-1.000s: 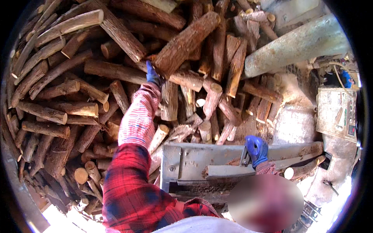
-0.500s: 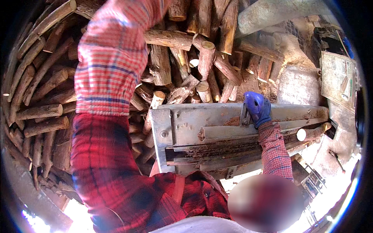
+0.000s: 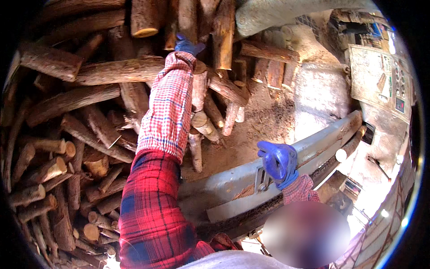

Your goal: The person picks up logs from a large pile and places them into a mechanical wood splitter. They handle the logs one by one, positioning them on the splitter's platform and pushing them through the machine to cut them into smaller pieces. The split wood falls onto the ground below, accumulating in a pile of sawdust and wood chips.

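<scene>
My left arm stretches forward over a heap of cut logs. My left hand, in a blue glove, is at the lower end of an upright log, thumb and a finger spread apart; whether it touches the log is hard to tell. My right hand, also blue-gloved, is curled over the upper edge of a long grey metal trough, beside a small slotted bracket. A log with a pale cut end lies along the trough's far right part.
Piled logs fill the left side and the far middle. A thick pale pipe crosses the top. At the right stands a worn control panel with round knobs. Brown soil shows between the pile and the trough.
My left arm has extended, and its hand has come into view at the far logs. The view has shifted, so the trough appears lower and more slanted. My right hand remains by the bracket.
</scene>
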